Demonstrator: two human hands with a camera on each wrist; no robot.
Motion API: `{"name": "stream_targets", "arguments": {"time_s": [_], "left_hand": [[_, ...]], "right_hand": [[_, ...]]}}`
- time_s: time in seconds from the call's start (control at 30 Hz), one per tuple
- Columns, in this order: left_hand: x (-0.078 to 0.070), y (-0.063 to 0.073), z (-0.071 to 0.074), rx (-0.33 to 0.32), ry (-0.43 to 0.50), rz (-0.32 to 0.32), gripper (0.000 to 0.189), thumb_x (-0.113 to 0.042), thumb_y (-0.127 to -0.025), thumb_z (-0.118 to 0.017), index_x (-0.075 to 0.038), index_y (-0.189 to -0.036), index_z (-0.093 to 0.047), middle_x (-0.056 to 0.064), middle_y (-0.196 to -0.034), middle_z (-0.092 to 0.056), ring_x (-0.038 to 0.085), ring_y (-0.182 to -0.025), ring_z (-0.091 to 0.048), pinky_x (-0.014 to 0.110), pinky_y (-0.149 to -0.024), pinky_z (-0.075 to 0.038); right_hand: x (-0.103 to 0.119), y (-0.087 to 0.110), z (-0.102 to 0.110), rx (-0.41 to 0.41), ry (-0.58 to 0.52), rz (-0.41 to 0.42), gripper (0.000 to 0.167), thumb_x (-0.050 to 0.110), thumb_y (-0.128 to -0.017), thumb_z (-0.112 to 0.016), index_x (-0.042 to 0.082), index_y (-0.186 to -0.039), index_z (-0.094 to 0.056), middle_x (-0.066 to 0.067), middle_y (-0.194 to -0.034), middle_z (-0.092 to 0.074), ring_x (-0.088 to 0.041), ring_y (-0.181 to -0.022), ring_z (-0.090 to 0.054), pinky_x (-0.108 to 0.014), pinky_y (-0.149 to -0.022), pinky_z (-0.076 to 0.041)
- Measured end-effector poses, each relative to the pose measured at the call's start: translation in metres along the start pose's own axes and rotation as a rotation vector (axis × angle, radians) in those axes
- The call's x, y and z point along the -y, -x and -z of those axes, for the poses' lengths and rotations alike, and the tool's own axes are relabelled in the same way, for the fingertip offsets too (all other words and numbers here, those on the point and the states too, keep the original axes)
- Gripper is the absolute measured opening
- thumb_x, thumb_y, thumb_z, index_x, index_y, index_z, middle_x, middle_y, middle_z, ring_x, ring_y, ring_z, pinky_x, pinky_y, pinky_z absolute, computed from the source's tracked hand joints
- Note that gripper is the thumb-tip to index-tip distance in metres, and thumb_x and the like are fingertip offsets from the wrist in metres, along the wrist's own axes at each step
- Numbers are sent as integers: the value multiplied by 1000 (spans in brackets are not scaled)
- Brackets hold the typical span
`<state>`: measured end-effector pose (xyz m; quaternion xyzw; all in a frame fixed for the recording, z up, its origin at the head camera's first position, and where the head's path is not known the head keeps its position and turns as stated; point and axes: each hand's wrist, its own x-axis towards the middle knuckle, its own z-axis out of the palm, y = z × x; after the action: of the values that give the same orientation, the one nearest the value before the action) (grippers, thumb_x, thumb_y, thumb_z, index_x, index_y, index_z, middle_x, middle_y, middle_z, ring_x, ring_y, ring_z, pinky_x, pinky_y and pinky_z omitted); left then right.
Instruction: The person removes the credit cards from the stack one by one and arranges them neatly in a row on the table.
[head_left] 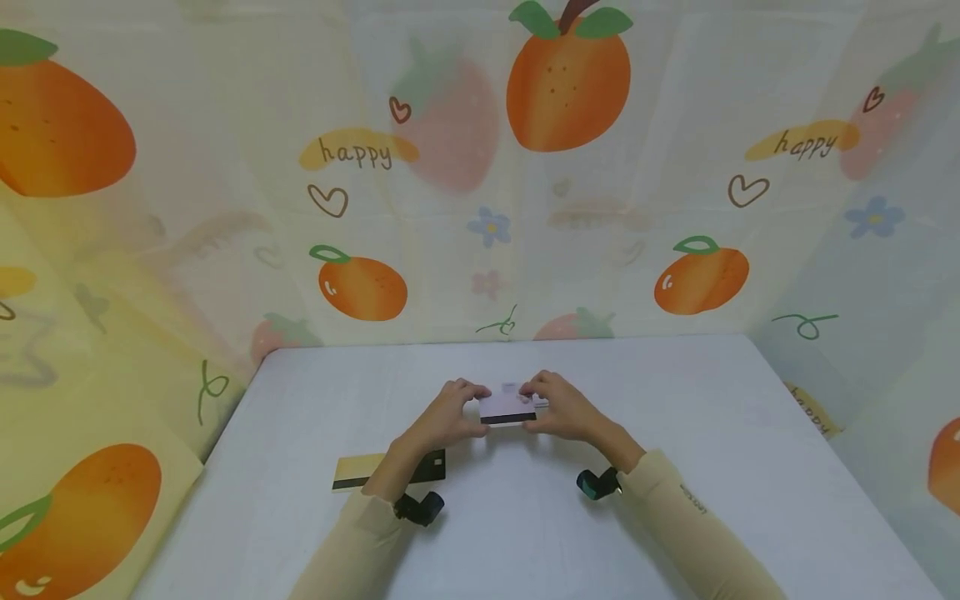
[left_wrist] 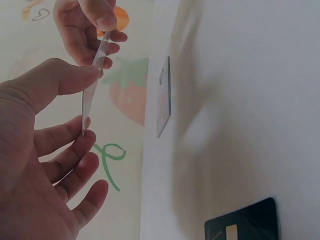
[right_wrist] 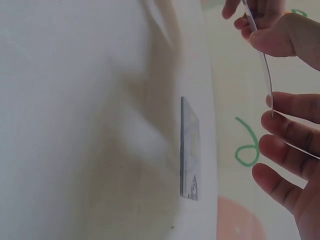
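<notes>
Both hands hold up one pale card [head_left: 507,404] with a black stripe above the table. My left hand [head_left: 448,418] pinches its left end between thumb and fingers, and my right hand [head_left: 567,408] grips the right end likewise. From the left wrist view the card [left_wrist: 92,97] appears nearly edge-on. Behind it, a second pale card [left_wrist: 164,102] lies on the tabletop, mostly hidden in the head view; the right wrist view shows this lying card [right_wrist: 190,155] with some print on it.
Near my left forearm lie a gold card [head_left: 354,469] with a dark stripe and a black card [head_left: 432,468] with a chip, partly covered by the arm. The white table [head_left: 675,392] ends at a fruit-printed cloth [head_left: 480,250] at the back.
</notes>
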<state>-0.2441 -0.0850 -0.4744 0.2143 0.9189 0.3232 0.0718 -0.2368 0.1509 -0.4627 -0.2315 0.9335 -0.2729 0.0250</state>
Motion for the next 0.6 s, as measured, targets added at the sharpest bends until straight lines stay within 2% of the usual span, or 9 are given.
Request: {"name": "stream_targets", "arguments": {"time_s": [0.43,0.6], "left_hand": [[8,17,-3,25,3,47,52,-23,-76,-80,-11,-124,-63,8,-121,-59,26,-116,-46,48,-99,-43],[14,22,-5,26,-22,28,51,-23,-75,-81,-11,-121,-64,8,-119,-59,26,-115,-47,48,-98,-43]], "right_hand": [[4,1,-19,18,11,30,42,25,-74,-80,8,-112,-68,-4,-106,-60,-18,-99,-53,-38,-88,-47],[5,2,-27,44,16,32,43,26,-74,-81,9,-112,-68,-3,-106,-59,-18,-99,-54,-39,-89,-48]]}}
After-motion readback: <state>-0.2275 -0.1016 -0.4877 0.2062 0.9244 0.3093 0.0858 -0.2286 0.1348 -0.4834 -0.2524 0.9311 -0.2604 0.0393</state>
